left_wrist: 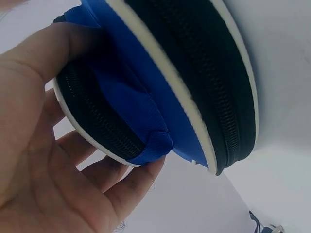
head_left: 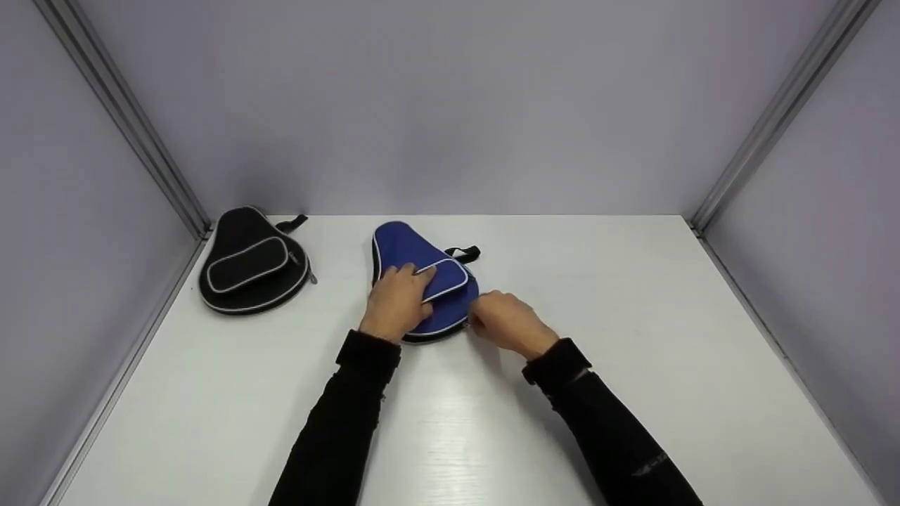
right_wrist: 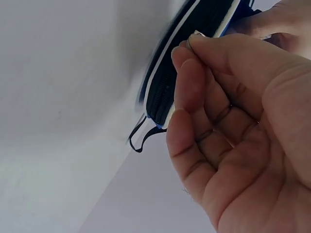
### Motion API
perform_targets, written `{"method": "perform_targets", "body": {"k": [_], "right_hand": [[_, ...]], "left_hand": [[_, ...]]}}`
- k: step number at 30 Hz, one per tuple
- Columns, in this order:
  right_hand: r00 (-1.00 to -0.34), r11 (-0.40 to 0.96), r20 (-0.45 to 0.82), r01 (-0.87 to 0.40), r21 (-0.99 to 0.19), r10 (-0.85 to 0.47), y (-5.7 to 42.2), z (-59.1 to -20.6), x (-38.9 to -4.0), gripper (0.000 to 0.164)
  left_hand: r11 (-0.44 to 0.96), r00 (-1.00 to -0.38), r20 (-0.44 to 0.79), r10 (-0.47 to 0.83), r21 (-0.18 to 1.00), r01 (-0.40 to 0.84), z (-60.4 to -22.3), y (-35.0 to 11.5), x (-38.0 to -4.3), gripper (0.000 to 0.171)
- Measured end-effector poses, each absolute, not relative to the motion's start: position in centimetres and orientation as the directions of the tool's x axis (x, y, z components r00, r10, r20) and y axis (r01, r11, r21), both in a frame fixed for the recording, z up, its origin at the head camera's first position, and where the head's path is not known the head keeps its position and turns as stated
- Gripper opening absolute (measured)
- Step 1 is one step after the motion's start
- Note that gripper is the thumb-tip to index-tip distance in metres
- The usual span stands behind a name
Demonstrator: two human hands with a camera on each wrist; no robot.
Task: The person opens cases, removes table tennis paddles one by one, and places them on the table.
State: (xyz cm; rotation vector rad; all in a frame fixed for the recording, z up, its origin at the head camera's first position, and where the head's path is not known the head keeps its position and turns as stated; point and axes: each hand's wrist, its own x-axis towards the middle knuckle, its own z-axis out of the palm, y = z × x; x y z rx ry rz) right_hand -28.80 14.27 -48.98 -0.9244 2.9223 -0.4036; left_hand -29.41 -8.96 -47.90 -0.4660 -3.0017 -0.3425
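Note:
A blue table tennis bat case (head_left: 406, 244) with white piping lies on the white table, its narrow end pointing away. My left hand (head_left: 398, 302) grips the raised front pocket (head_left: 450, 275), with the thumb on one side and the fingers on the other. In the left wrist view, the pocket's black zip (left_wrist: 99, 116) runs along between them. At the case's right rim, my right hand (head_left: 510, 323) pinches the zipper pull (right_wrist: 198, 34) between thumb and index finger. The pull is mostly covered by the fingertips. The case's side zip (right_wrist: 163, 92) appears closed where it shows.
To the left lies a black bat case (head_left: 239, 228) of the same shape, with grey piping and a strap. A black wrist loop (head_left: 467, 254) sticks out from the blue case's right side. Grey panels (head_left: 450, 105) wall the table at the back and sides.

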Motion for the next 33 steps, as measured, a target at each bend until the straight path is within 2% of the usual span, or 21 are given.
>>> {"method": "perform_targets", "body": {"k": [7, 17, 24, 28, 33], "right_hand": [[-0.848, 0.819, 0.088, -0.528, -0.226, -0.522, 16.0, -49.4, -30.1, 0.015], [-0.889, 0.874, 0.190, -0.448, -0.186, -0.415, 19.9, -49.7, -32.0, 0.013], [-0.936, 0.921, 0.161, -0.341, -0.190, -0.313, 22.2, -49.8, -33.1, 0.010], [-0.949, 0.924, 0.120, -0.312, -0.220, -0.292, 22.9, -50.0, -33.6, 0.011], [-0.951, 0.919, 0.099, -0.308, -0.247, -0.293, 23.0, -50.2, -33.7, 0.012]], "left_hand": [[0.902, -0.938, 0.108, 0.329, 0.258, 0.346, -47.2, -8.5, -28.9, 0.069], [0.838, -0.894, 0.080, 0.440, 0.323, 0.441, -46.6, -6.6, -28.0, 0.062], [0.787, -0.849, 0.042, 0.527, 0.352, 0.507, -46.9, -5.8, -28.0, 0.060], [0.783, -0.840, 0.035, 0.541, 0.343, 0.519, -47.1, -6.2, -28.3, 0.066], [0.805, -0.838, -0.011, 0.545, 0.285, 0.520, -47.3, -7.8, -28.7, 0.084]]}}
